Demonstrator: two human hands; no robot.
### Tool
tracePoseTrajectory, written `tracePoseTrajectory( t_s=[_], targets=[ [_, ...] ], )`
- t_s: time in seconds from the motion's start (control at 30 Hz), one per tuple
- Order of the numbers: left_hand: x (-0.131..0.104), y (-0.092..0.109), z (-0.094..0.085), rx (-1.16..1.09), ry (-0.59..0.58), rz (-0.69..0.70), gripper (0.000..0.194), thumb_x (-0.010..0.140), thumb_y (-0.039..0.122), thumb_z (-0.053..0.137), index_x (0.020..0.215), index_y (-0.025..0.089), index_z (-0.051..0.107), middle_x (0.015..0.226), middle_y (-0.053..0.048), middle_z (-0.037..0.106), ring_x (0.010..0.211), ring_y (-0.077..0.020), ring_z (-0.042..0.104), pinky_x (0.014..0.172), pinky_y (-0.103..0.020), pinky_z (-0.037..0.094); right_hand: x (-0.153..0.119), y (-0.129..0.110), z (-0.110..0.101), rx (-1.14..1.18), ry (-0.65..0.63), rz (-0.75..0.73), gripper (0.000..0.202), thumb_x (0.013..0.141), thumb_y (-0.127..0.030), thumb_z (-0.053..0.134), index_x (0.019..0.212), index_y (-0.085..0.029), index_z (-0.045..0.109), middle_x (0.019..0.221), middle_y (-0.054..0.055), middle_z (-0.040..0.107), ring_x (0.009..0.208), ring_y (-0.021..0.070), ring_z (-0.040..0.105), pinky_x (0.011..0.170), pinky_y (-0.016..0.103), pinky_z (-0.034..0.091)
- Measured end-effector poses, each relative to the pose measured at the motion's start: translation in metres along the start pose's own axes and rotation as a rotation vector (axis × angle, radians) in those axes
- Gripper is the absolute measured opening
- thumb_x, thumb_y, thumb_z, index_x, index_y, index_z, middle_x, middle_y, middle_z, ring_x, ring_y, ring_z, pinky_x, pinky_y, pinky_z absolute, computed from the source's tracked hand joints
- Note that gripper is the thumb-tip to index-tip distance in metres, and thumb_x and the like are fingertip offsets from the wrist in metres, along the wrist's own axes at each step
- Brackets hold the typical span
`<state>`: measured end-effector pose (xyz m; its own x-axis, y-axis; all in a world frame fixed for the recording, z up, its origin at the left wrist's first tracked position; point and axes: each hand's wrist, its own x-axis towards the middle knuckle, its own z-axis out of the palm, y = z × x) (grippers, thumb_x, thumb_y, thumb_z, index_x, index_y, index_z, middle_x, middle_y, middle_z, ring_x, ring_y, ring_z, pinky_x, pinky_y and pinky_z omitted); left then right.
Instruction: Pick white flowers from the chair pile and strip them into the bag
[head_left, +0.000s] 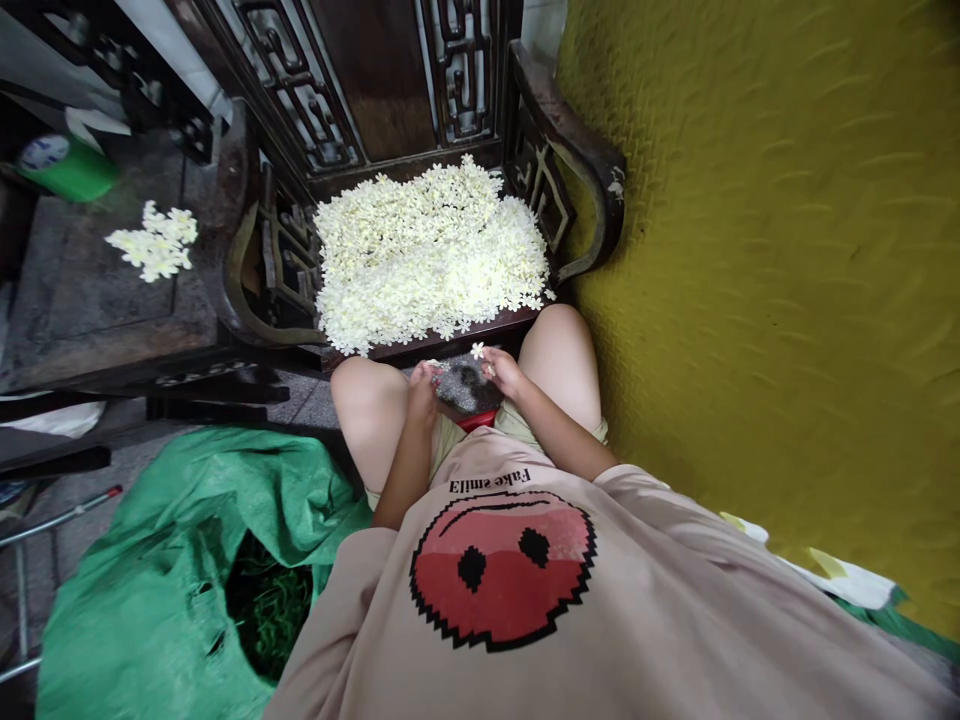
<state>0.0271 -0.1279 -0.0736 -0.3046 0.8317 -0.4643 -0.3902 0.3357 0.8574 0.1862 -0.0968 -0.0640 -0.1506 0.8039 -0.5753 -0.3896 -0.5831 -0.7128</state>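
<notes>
My right hand [505,372] is pinched shut on a small white flower [478,350], whose petals show beyond the fingertips. To its left, above the gap between my knees, my left hand [423,388] has its fingers closed together. A pale speck shows at its fingertips, too small to name. The two hands are apart. Just beyond them, a thick heap of white flowers [431,262] covers the seat of a dark carved wooden chair [397,110].
A side table [75,290] on the left bears a small cluster of white flowers [156,242] and a green roll of tape [71,168]. A green sack [142,560] with dark green stringy stuff inside lies at lower left. A yellow textured sheet [772,250] rises on the right.
</notes>
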Motion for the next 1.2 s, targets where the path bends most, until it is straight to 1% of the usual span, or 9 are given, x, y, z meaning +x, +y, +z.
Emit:
tracePoseTrajectory(
  t_s=[0.07, 0.13, 0.27, 0.37, 0.5, 0.67, 0.83, 1.0, 1.2],
  targets=[
    [-0.001, 0.006, -0.003, -0.024, 0.032, 0.017, 0.025, 0.075, 0.039, 0.064, 0.072, 0.019, 0.050, 0.070, 0.001, 0.055, 0.067, -0.0083, 0.055, 0.056, -0.017, 0.040, 0.000, -0.006, -0.003, 0.030, 0.009, -0.020, 0.018, 0.074, -0.023, 0.061, 0.068, -0.017, 0.045, 0.056, -0.007, 0.040, 0.042, 0.0033, 0.032, 0.040, 0.018, 0.018],
    [-0.004, 0.008, -0.002, -0.012, 0.038, 0.012, 0.021, 0.072, 0.032, 0.067, 0.072, 0.019, 0.051, 0.076, 0.000, 0.058, 0.070, -0.0081, 0.055, 0.058, -0.017, 0.040, 0.000, -0.008, -0.004, 0.032, -0.033, -0.006, 0.017, 0.072, -0.022, 0.063, 0.067, -0.017, 0.046, 0.055, -0.007, 0.040, 0.041, 0.0035, 0.032, 0.040, 0.018, 0.019],
    [-0.007, 0.004, 0.006, -0.001, 0.028, -0.054, 0.018, 0.066, 0.024, 0.067, 0.071, 0.018, 0.050, 0.084, -0.002, 0.064, 0.072, -0.0092, 0.057, 0.061, -0.018, 0.042, -0.002, -0.002, -0.001, -0.018, -0.078, 0.050, 0.017, 0.068, -0.023, 0.066, 0.071, -0.017, 0.051, 0.051, -0.008, 0.042, 0.040, 0.0039, 0.033, 0.040, 0.017, 0.021],
    [-0.007, 0.000, 0.011, -0.052, -0.024, -0.095, 0.016, 0.066, 0.023, 0.062, 0.072, 0.019, 0.048, 0.079, -0.002, 0.065, 0.067, -0.0092, 0.058, 0.063, -0.020, 0.043, -0.001, 0.005, 0.001, -0.068, -0.090, 0.044, 0.019, 0.067, -0.025, 0.069, 0.072, -0.017, 0.053, 0.048, -0.008, 0.042, 0.038, 0.0043, 0.032, 0.039, 0.018, 0.019],
    [-0.006, -0.004, 0.011, -0.007, -0.011, -0.127, 0.010, 0.070, 0.022, 0.054, 0.077, 0.020, 0.048, 0.067, 0.002, 0.060, 0.059, -0.0092, 0.055, 0.059, -0.020, 0.042, 0.001, 0.010, 0.002, -0.107, -0.129, 0.024, 0.017, 0.067, -0.026, 0.068, 0.072, -0.016, 0.054, 0.042, -0.009, 0.040, 0.036, 0.0046, 0.030, 0.038, 0.019, 0.016],
    [-0.009, -0.011, 0.009, 0.279, -0.067, -0.013, 0.007, 0.074, 0.019, 0.050, 0.077, 0.020, 0.056, 0.060, 0.004, 0.051, 0.052, -0.0090, 0.047, 0.055, -0.021, 0.036, -0.003, 0.012, 0.005, -0.136, -0.190, 0.019, 0.018, 0.066, -0.025, 0.068, 0.072, -0.016, 0.054, 0.044, -0.009, 0.041, 0.038, 0.0041, 0.030, 0.039, 0.019, 0.016],
    [-0.011, -0.012, 0.010, 0.372, -0.102, 0.090, 0.013, 0.077, 0.019, 0.046, 0.074, 0.020, 0.059, 0.070, 0.001, 0.058, 0.061, -0.0107, 0.049, 0.059, -0.022, 0.038, -0.005, 0.012, 0.007, -0.169, -0.077, 0.081, 0.013, 0.071, -0.020, 0.064, 0.081, -0.016, 0.055, 0.048, -0.008, 0.046, 0.037, 0.0033, 0.030, 0.038, 0.017, 0.017],
    [-0.011, -0.009, 0.011, 0.340, -0.108, -0.011, 0.013, 0.073, 0.020, 0.048, 0.075, 0.020, 0.061, 0.066, 0.001, 0.057, 0.058, -0.0109, 0.049, 0.056, -0.022, 0.037, -0.008, 0.010, 0.008, -0.080, -0.062, 0.210, 0.014, 0.077, -0.013, 0.059, 0.090, -0.016, 0.055, 0.053, -0.008, 0.046, 0.038, 0.0029, 0.032, 0.038, 0.016, 0.023],
    [-0.011, -0.009, 0.011, 0.272, 0.022, -0.185, 0.009, 0.069, 0.014, 0.045, 0.065, 0.017, 0.052, 0.058, 0.001, 0.054, 0.051, -0.0104, 0.046, 0.053, -0.024, 0.032, -0.012, 0.006, 0.010, 0.045, -0.162, 0.347, 0.016, 0.080, -0.006, 0.049, 0.092, -0.017, 0.050, 0.060, -0.006, 0.049, 0.036, 0.0031, 0.030, 0.037, 0.016, 0.022]
  ],
)
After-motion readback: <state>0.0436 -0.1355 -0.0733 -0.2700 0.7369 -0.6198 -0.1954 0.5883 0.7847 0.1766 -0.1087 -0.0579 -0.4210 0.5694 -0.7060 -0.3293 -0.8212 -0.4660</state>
